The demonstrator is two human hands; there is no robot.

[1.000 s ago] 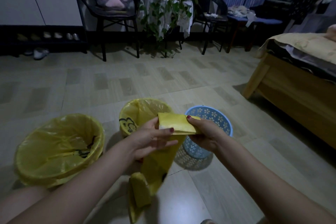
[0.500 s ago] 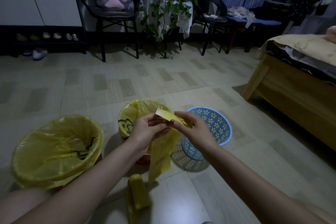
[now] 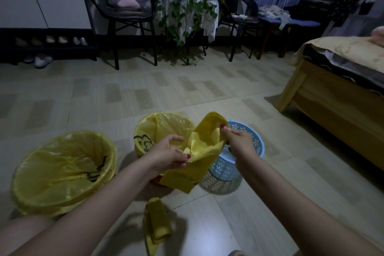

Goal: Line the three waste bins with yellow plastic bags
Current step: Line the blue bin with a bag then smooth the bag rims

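Three bins stand on the floor before me. The wide left bin [image 3: 62,172] and the middle bin [image 3: 149,131] each wear a yellow bag over the rim. The blue lattice bin [image 3: 252,147] on the right is bare. Between my hands hangs a loose yellow bag [image 3: 199,151], partly unfolded, in front of the middle and blue bins. My left hand [image 3: 166,155] pinches its lower edge. My right hand [image 3: 236,141] pinches its upper edge, held higher over the blue bin's rim.
A folded stack of yellow bags [image 3: 158,222] lies on the tiles near my knees. A wooden bed [image 3: 336,97] fills the right side. Two black chairs [image 3: 122,14] and a potted plant [image 3: 187,2] stand along the far wall. A shoe rack [image 3: 47,43] sits at the left.
The folded bag has been pulled apart: my right hand rose and moved right with one edge, my left hand dropped with the other, and the plastic has spread wider between them.
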